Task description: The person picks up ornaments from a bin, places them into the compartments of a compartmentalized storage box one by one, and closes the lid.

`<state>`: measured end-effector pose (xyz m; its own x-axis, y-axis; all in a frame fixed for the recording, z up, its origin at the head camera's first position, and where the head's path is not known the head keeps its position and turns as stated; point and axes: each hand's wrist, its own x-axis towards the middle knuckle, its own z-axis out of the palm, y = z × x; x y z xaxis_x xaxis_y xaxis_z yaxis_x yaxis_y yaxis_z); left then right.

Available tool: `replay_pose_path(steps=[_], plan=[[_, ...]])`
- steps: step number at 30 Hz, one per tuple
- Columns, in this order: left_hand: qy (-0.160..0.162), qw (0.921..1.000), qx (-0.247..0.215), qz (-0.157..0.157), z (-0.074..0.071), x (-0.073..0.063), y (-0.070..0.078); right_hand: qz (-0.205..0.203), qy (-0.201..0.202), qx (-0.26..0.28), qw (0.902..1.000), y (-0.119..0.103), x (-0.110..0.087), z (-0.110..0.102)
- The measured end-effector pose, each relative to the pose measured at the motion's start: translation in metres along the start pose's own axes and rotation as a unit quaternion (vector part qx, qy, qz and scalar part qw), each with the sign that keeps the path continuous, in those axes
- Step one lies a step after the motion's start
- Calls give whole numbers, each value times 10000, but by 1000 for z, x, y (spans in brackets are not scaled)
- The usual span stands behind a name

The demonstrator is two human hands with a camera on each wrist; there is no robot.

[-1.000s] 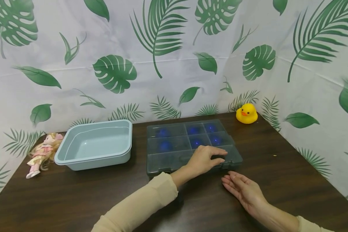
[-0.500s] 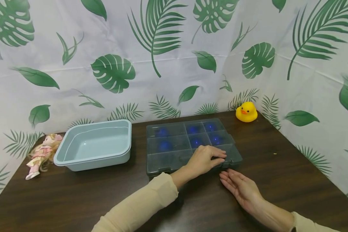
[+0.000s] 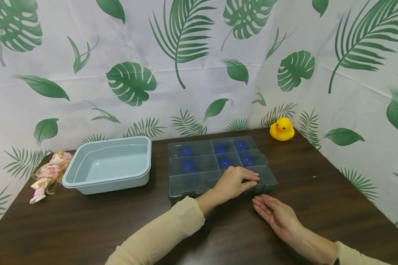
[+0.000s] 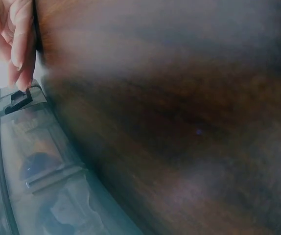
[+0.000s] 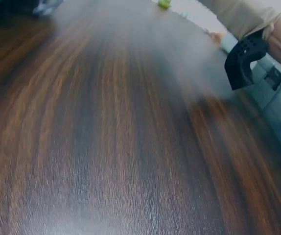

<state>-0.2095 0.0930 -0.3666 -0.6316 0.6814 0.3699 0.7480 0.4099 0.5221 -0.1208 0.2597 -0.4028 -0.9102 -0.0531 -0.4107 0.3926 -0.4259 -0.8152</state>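
A translucent dark-grey compartment box [image 3: 199,180] lies on the brown table, its lid down. Blue balls [image 3: 189,166] show through several of its compartments. Over the lid's front right rests my left hand [image 3: 232,182], thumb and index finger reaching to the edge beside the right latch [image 3: 259,188]. In the left wrist view, fingertips [image 4: 24,81] are right at the black latch [image 4: 19,100]. My right hand [image 3: 278,215] holds nothing; its fingers are extended, palm turned inward, tips just in front of the box's right front corner. The right wrist view does not show it.
A light-blue plastic basin [image 3: 112,163] stands left of the box, a doll [image 3: 49,173] lying beside it. At the back right sits a yellow rubber duck [image 3: 282,129]. Leaf-printed cloth [image 3: 199,55] borders the table [image 3: 86,228] behind and on the right.
The left index finger has lowered slightly toward the thumb at the lid's edge. The right hand has shifted slightly left, toward the box. The box has stayed in place.
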Motion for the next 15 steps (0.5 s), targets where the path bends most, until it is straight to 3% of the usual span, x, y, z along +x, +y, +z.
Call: replay_pose_path(steps=[6,15], plan=[[-16,10000,-24,-13,0,1,1,2,-178,-239,9996,-2,0,-2],[2,10000,-48,-39,1,1,1,-139,4,-467,9988,-3,-1,-4]])
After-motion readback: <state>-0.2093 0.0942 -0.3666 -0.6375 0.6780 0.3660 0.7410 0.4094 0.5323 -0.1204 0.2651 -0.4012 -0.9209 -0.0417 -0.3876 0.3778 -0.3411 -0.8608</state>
